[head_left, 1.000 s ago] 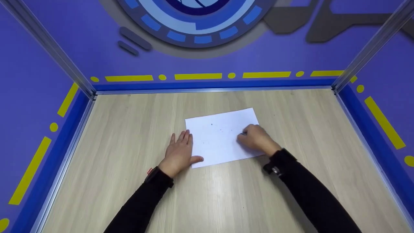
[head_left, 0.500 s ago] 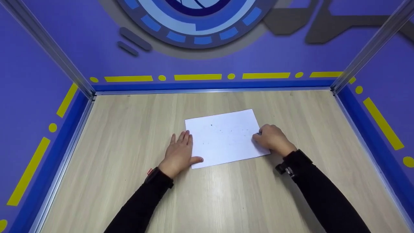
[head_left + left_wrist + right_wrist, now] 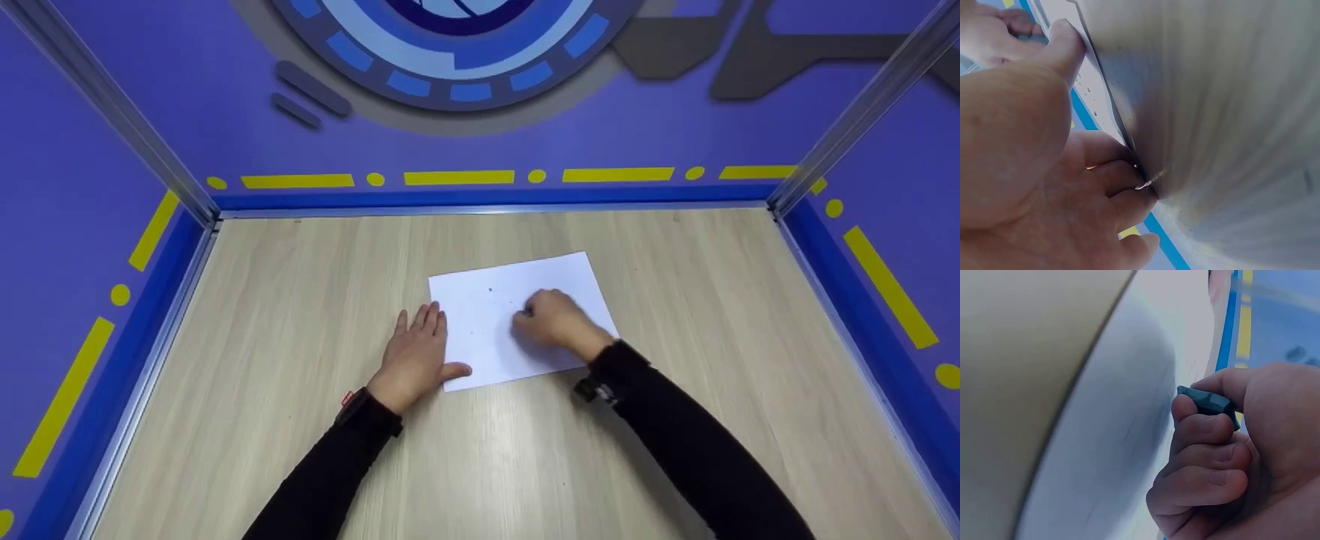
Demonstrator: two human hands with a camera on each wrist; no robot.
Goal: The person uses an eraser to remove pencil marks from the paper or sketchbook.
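A white sheet of paper [image 3: 484,349] lies slightly turned on the wooden table. My left hand [image 3: 414,354] rests with straight fingers along its left edge, the thumb lying on the near left corner. Over the middle of the sheet, my right hand [image 3: 556,321] pinches a small dark green-grey eraser [image 3: 1210,402] between thumb and curled fingers. The eraser's lower side is hidden by the fingers in the right wrist view. Small dark crumbs [image 3: 490,289] dot the paper; faint marks also show on it in the right wrist view.
Purple-blue panels with yellow stripes [image 3: 459,178] enclose the wooden table [image 3: 300,300] at the back and both sides. Metal rails [image 3: 495,209] run along the foot of the panels. Both wrists wear black bands.
My right hand, with the eraser, went right toward the sheet's right edge, then back left to its middle. The left hand has stayed in place.
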